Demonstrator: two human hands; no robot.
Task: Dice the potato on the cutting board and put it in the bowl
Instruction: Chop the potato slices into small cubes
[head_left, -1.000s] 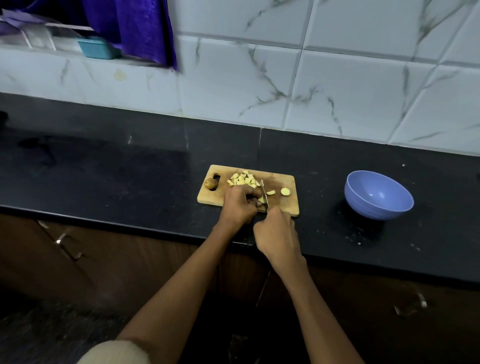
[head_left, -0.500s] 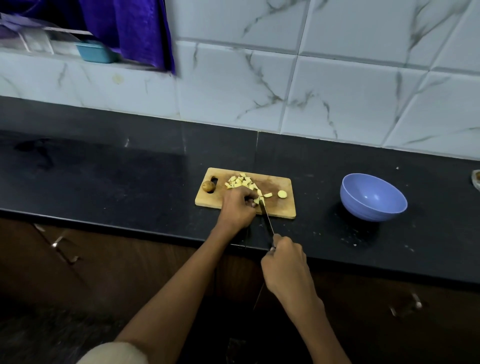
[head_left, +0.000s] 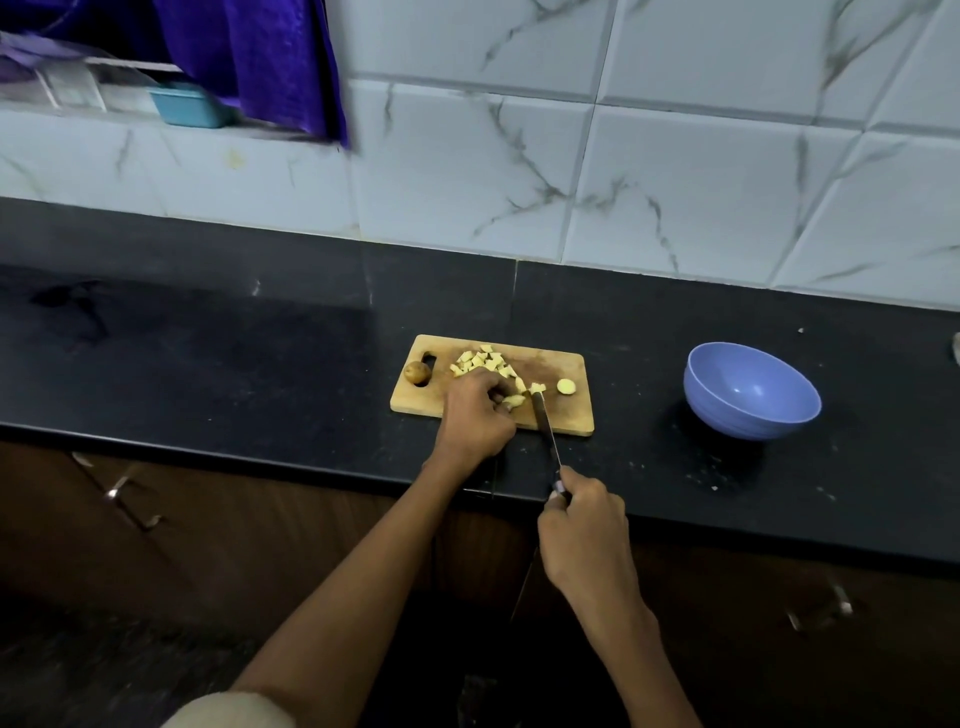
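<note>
The black worktop (head_left: 260, 364) carried the wooden cutting board (head_left: 566, 410), with the blue bowl (head_left: 751, 391) well apart on its right. A pile of potato cubes (head_left: 480, 360) lay at the back of the board. The left hand (head_left: 475, 410) curled its grip over an uncut potato piece (head_left: 514, 400) near the front edge. The right hand (head_left: 584, 512) was closed round the knife (head_left: 545, 431) handle, nearer the person. The long blade pointed away, its tip just right of that piece. The next cut looked due there.

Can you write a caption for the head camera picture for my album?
Left hand steadies potato as right hand cuts with a knife on the wooden cutting board.
</note>
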